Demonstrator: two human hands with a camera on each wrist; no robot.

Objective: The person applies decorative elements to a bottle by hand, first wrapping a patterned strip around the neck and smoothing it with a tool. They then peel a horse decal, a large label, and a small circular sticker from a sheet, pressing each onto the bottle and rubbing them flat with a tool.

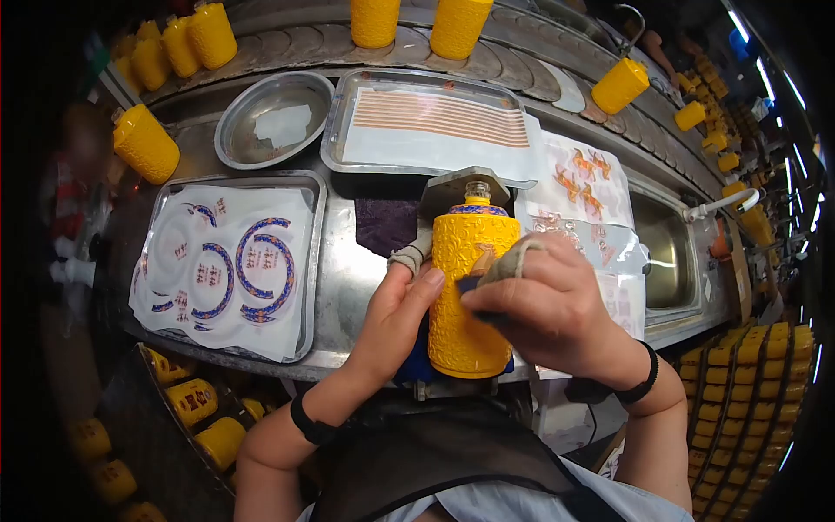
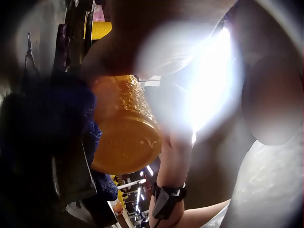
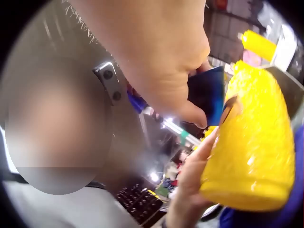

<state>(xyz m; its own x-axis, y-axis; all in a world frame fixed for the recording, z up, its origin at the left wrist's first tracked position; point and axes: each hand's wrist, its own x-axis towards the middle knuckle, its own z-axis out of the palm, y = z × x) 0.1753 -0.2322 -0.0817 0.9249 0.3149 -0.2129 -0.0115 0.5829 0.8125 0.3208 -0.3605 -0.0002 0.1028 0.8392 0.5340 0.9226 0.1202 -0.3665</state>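
A yellow embossed bottle [image 1: 474,335] with a clear glass neck lies on a stand in front of me, its neck pointing away. A blue patterned band [image 1: 477,210] rings its shoulder. My left hand [image 1: 391,322] grips the bottle's left side, thumb along the front. From the right, my right hand [image 1: 561,296] pinches a dark blue flat scraper [image 3: 207,95], its edge right at the bottle's surface. Beside that edge, a brownish decal [image 3: 231,109] shows on the yellow relief. Light cloth wraps cover fingers of both hands. The left wrist view shows the bottle's round base [image 2: 128,145].
A tray [image 1: 320,261] of blue arc decals stands left. Behind are a water basin [image 1: 228,130] and a tray with a striped sheet [image 1: 435,130]. Orange decal sheets [image 1: 600,178] and a sink [image 1: 670,252] are right. More yellow bottles [image 1: 374,22] stand along a conveyor [image 1: 296,48].
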